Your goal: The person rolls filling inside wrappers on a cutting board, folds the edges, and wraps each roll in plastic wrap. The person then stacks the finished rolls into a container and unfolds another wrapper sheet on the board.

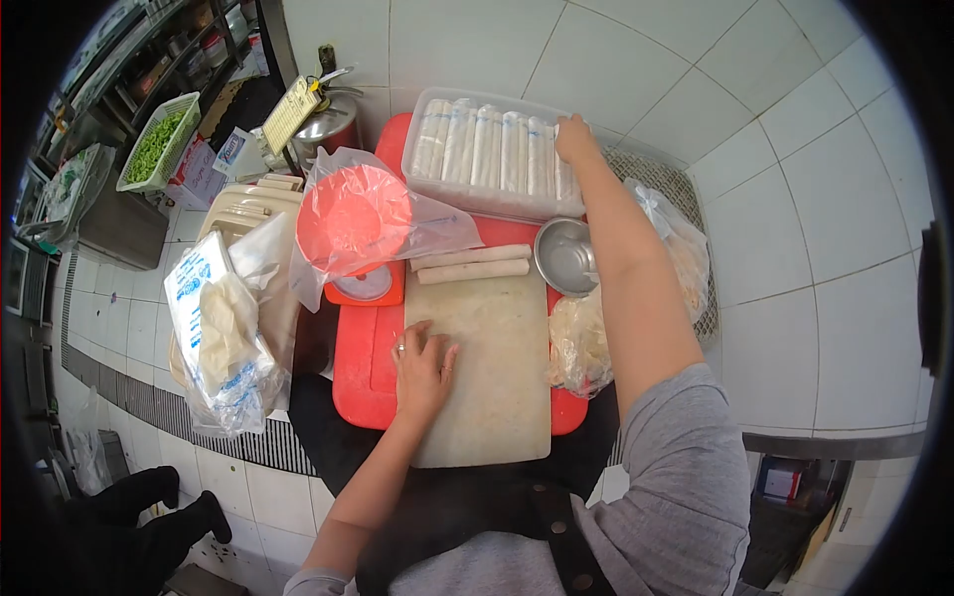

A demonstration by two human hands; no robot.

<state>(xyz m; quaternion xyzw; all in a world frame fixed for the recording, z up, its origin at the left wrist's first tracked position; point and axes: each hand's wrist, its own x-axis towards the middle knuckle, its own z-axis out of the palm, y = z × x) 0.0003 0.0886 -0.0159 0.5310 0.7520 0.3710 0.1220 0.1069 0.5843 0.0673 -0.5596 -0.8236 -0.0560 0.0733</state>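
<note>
My left hand (425,372) rests on the pale cutting board (487,397), fingers spread, holding nothing. My right hand (574,139) is at the right end of a clear plastic container (477,202), its fingers curled down by the rim; what they grip is hidden. Several white rolls in plastic wrap (487,147) lie side by side inside. Two pale, dough-like rolls (472,266) lie across the board's far end. Beside them, right of the board, stands a metal bowl (563,253). The board lies on a red surface (368,368).
At left, a red bowl in clear plastic (355,214) sits on a red scale (365,288). Further left are plastic bags (224,328) on a beige container. Right of the board lies a plastic bag with pale contents (579,348). Tiled walls (785,228) rise behind and right. A person's legs (149,517) show lower left.
</note>
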